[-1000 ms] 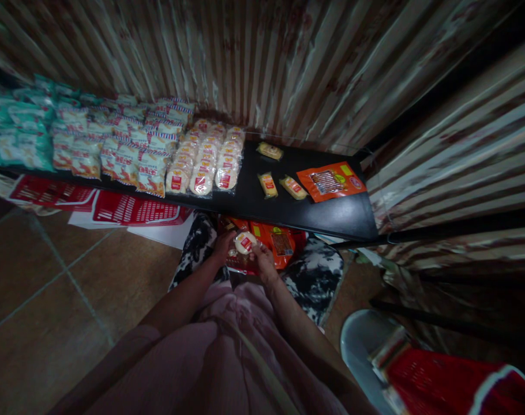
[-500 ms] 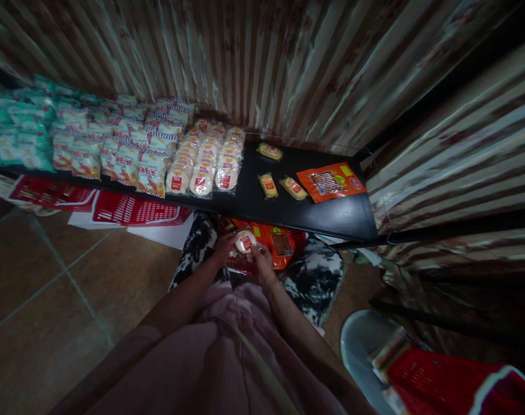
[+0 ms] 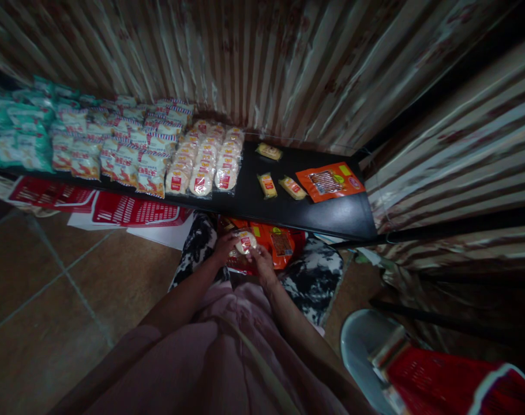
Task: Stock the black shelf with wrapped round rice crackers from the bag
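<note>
Between my knees, my left hand (image 3: 225, 249) and my right hand (image 3: 262, 260) grip a round, pale wrapped cracker pack (image 3: 246, 242) with a red label, one hand at each side. Beneath and behind it lie orange snack packets (image 3: 280, 242), apparently in a red basket (image 3: 239, 266) that is largely hidden. On the black shelf (image 3: 332, 218) just beyond stand three rows of matching cracker packs (image 3: 202, 180). Three small yellow wrapped snacks (image 3: 267, 185) and one orange packet (image 3: 330, 181) lie to their right.
White snack bags (image 3: 132, 155) and green bags (image 3: 22, 129) fill the shelf's left part. Red baskets (image 3: 132, 208) sit below it on the tiled floor. A grey stool (image 3: 360, 337) with a red basket (image 3: 439, 377) stands at my right; a striped curtain (image 3: 245, 63) hangs behind.
The cracker pack has shifted very slightly in my hands. The shelf items have not moved.
</note>
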The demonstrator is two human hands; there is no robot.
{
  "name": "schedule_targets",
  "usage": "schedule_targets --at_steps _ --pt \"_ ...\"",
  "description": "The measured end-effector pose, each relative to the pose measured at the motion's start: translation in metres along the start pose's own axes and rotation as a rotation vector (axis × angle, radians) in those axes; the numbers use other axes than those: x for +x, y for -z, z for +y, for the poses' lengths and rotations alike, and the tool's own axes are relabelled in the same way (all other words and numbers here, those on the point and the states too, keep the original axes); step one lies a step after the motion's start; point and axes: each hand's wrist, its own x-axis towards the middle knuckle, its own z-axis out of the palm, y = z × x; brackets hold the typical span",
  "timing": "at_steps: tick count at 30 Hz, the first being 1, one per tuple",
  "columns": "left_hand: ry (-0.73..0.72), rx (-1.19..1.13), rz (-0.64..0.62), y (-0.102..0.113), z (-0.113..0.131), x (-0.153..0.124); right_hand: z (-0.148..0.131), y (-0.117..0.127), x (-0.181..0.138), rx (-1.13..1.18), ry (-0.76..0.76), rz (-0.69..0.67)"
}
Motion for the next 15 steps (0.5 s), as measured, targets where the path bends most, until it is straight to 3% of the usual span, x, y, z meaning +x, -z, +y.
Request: schedule_targets --at_steps 15 --pt "0.003 -0.017 -0.152 0.0044 -0.0067 0.0037 -0.0021 -0.0015 -0.0013 0.07 -0.006 -0.02"
